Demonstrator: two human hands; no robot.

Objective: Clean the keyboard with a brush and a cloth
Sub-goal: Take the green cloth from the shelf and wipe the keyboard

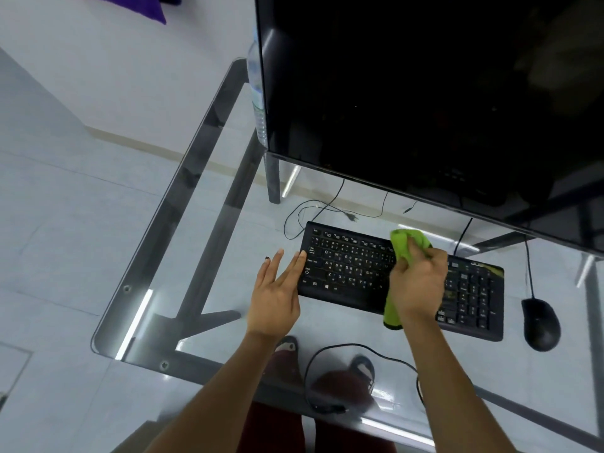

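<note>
Nearest, seen through the glass table (209, 325): the person's feet in sandals and a loop of black cable, below and between the two forearms.

Left hand (277, 294): fingers straight and spread a little, holding nothing; fingertips at the left end of the black keyboard (346, 269), apparently touching its edge.

Right hand (420, 282): fingers curled round a green cloth (403, 248), held over the middle of the keyboard. One end of the cloth sticks up past the knuckles, the other hangs below the wrist over the keyboard's near edge. Cannot tell whether the cloth presses on the keys.

Right of that hand, apart from the keyboard: black mouse (539, 323).

Beyond both hands: thin cables on the floor under the glass, then a dark monitor (425, 93). A clear bottle (256, 93) stands at the monitor's left edge.
</note>
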